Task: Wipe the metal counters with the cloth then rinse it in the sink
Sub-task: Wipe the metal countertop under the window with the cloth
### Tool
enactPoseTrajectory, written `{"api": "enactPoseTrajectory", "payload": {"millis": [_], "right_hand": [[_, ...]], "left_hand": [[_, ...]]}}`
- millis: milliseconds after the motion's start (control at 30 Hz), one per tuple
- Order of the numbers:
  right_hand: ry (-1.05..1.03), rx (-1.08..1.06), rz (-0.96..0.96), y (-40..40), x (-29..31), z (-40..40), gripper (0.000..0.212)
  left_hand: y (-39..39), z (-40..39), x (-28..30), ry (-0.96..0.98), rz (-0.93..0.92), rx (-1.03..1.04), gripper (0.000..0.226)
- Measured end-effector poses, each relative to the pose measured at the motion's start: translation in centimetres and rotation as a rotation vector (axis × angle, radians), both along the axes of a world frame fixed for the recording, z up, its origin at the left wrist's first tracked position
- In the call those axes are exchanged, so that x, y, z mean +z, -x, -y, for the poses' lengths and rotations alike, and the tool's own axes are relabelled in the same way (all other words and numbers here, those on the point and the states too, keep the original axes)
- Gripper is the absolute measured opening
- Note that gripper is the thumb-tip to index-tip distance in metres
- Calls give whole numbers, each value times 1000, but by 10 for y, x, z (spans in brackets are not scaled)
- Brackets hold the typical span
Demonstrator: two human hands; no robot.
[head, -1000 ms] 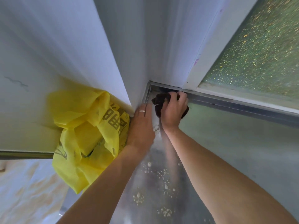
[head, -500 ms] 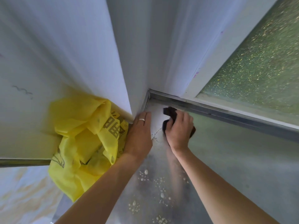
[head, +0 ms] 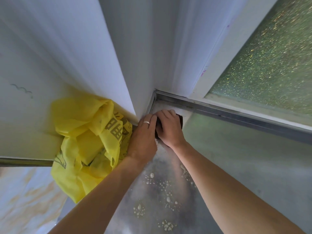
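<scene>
My right hand (head: pixel 169 128) presses a dark cloth (head: pixel 181 121) onto the metal counter (head: pixel 236 166) close to its back left corner; only a dark sliver of the cloth shows past my fingers. My left hand (head: pixel 143 137), wearing a ring, lies flat on the counter beside the white wall corner, touching my right hand. White droplets (head: pixel 162 184) speckle the shiny strip of counter between my forearms. No sink is in view.
A crumpled yellow plastic bag (head: pixel 84 146) with dark print sits left of my left hand against the white wall (head: pixel 84 56). A raised metal lip (head: pixel 228 114) runs along the counter's back, under a frosted window (head: pixel 270 73).
My right hand with the cloth slid from the back corner toward me, then left until it touches my left hand. My left hand stayed in place.
</scene>
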State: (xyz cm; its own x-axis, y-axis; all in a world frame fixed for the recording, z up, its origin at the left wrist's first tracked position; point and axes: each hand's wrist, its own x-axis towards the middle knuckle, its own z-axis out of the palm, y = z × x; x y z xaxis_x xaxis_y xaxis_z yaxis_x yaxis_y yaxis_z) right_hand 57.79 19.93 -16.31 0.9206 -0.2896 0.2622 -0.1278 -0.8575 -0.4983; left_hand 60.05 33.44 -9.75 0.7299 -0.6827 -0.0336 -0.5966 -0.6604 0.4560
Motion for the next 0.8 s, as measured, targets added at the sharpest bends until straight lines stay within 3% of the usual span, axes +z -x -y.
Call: {"api": "enactPoseTrajectory", "payload": {"millis": [67,167,233,367,533,800], "right_hand": [[-79,-135,52,6,2,-4,21],[-237,-672,167,1,12,-7,25],[-280,-814,177,-5,16,-10,28],[-146,-580,-8,6,5,-23,40],[-207,-285,-22,-8,1,-3,59],[-224,29,-120,-9,10,7,46]], "left_hand": [[0,1,1,-6,-6,5,75],[1,1,3,-41,8,3,79],[1,1,4,-44,16,5,79],[2,2,3,-24,25,13,68],[2,1,2,-3,9,0,81],[4,2,0,7,-15,27,86]]}}
